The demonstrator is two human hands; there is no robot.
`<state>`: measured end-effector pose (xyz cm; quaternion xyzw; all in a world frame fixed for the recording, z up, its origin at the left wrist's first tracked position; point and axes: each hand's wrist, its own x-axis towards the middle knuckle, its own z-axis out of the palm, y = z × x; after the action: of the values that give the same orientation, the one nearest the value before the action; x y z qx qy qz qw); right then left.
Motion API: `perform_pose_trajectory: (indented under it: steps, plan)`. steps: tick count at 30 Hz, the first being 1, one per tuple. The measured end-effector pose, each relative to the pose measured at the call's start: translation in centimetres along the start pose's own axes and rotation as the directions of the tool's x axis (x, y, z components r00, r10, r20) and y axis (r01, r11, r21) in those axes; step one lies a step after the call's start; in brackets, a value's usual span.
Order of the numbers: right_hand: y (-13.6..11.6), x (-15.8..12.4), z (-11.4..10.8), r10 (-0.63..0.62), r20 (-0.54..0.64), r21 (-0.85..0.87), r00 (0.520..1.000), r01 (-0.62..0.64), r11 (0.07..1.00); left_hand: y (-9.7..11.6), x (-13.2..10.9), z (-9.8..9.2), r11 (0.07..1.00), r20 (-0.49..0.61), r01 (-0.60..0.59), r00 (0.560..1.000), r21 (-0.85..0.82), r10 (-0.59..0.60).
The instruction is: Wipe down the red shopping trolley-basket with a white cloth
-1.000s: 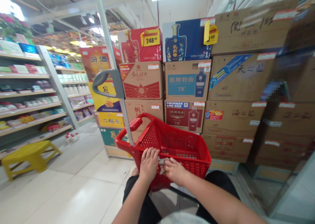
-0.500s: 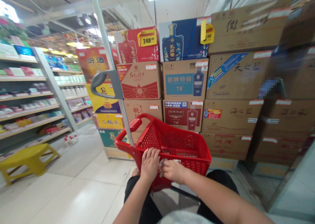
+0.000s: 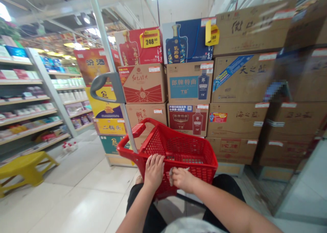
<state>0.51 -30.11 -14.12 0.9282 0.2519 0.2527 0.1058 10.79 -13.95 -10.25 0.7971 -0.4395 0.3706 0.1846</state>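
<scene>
The left hand (image 3: 154, 171) held the near rim of the red cart (image 3: 199, 164), toward its left corner; the right hand (image 3: 183, 179) held a crumpled cloth (image 3: 171, 177) at the near side, below this rim.

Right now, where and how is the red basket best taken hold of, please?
Probably by the gray handle on its pole, coming from your left: the open loop sticks out to that side, above the red basket, leaving space to close around it.
</scene>
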Motion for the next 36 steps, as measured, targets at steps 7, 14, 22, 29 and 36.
perform_pose_trajectory:
  steps: [7,14,22,29,36]
  plan:
    - [-0.2,-0.3,-0.7,0.092,-0.12,-0.018,0.988,-0.095,0.995,0.1,0.0,-0.2,1.0,-0.006,0.004,1.0,-0.002,-0.004]
    - [-0.1,0.3,-1.8,0.106,-0.144,-0.013,0.984,-0.109,0.994,0.2,0.0,-0.4,1.0,-0.02,0.002,1.0,-0.007,-0.002]
    - [-0.1,-0.2,-2.7,0.093,-0.167,-0.065,0.982,-0.105,0.992,0.5,0.0,-0.6,1.0,-0.014,0.011,1.0,-0.009,-0.011]
    - [0.1,-0.8,-2.3,0.115,-0.196,-0.141,0.974,-0.144,0.98,0.8,0.0,-0.7,1.0,-0.013,0.023,1.0,-0.011,-0.023]
    - [0.3,-2.1,-1.9,0.161,-0.202,-0.106,0.966,-0.185,0.977,1.0,0.0,-0.7,0.999,-0.012,0.029,0.999,-0.014,-0.029]
